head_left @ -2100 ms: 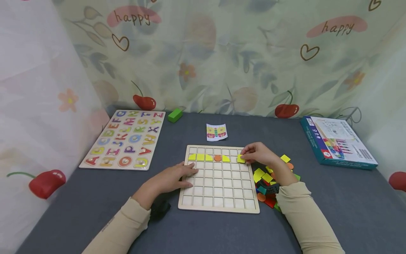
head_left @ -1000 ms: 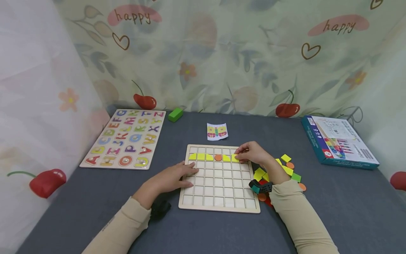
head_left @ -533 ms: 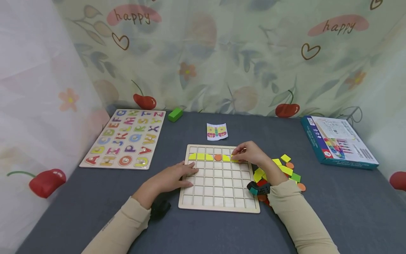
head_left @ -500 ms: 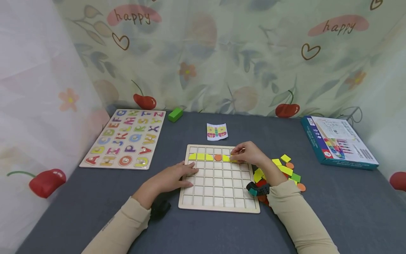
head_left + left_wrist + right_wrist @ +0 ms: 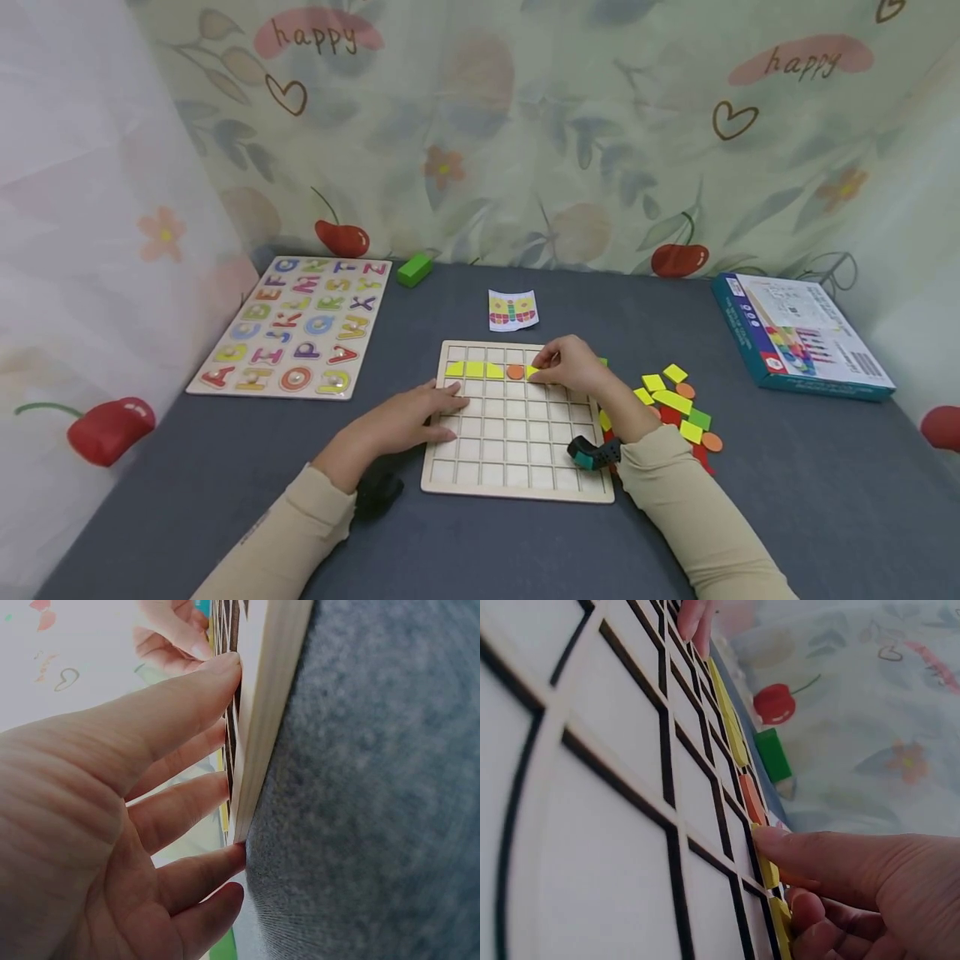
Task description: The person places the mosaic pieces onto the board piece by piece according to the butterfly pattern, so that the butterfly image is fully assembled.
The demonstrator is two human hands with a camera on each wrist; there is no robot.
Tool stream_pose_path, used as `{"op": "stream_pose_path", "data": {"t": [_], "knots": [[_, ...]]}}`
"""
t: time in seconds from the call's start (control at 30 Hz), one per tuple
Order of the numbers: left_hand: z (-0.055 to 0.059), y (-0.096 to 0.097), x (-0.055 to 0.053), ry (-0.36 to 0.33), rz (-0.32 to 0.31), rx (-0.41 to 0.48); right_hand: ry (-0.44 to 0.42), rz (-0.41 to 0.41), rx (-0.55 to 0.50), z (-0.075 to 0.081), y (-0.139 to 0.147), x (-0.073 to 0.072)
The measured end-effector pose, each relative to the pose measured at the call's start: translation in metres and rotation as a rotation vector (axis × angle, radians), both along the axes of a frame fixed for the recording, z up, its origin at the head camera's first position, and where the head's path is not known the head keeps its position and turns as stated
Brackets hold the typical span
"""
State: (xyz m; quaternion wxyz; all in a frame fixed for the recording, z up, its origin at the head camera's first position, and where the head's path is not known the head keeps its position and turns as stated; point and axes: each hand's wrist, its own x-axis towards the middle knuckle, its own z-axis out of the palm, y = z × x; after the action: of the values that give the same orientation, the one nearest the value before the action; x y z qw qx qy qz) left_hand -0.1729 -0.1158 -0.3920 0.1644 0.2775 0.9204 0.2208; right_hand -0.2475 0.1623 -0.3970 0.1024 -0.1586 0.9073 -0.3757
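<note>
My left hand (image 5: 408, 421) rests on the left edge of a wooden grid board (image 5: 492, 454). Its thumb lies on the rim in the left wrist view, the other fingers along the side. Across the second row run yellow tiles (image 5: 474, 369), some with a rounded corner, and an orange disc (image 5: 515, 372). Just right of the disc, my right hand (image 5: 573, 367) pinches a yellow tile (image 5: 769, 871) between thumb and index finger at its cell. Another yellow tile (image 5: 781, 926) sits beside it in the right wrist view; the hand hides it from the head view.
A pile of yellow, red, green and orange pieces (image 5: 677, 403) lies right of the board, partly under the right forearm. Behind the board is a butterfly pattern card (image 5: 513, 311). A letter puzzle (image 5: 300, 329), a green block (image 5: 415, 270) and a teal box (image 5: 802, 333) stand around.
My right hand has moved left along the row, bringing a yellow tile to the cell two right of the orange disc, then shifting to the tile beside the disc. The left hand stays put.
</note>
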Motion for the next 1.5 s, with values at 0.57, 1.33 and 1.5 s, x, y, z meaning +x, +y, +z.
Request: {"op": "stream_pose_path", "data": {"t": [0.57, 1.33, 1.5], "knots": [[-0.001, -0.001, -0.001, 0.016, -0.020, 0.000, 0.028, -0.048, 0.119, 0.006, -0.013, 0.003], [0.002, -0.003, 0.000, -0.004, 0.006, 0.001, -0.074, 0.009, -0.012, 0.010, 0.007, 0.002], [0.001, -0.001, 0.000, -0.001, -0.001, -0.002, -0.080, -0.009, 0.019, 0.009, 0.002, 0.002]]}}
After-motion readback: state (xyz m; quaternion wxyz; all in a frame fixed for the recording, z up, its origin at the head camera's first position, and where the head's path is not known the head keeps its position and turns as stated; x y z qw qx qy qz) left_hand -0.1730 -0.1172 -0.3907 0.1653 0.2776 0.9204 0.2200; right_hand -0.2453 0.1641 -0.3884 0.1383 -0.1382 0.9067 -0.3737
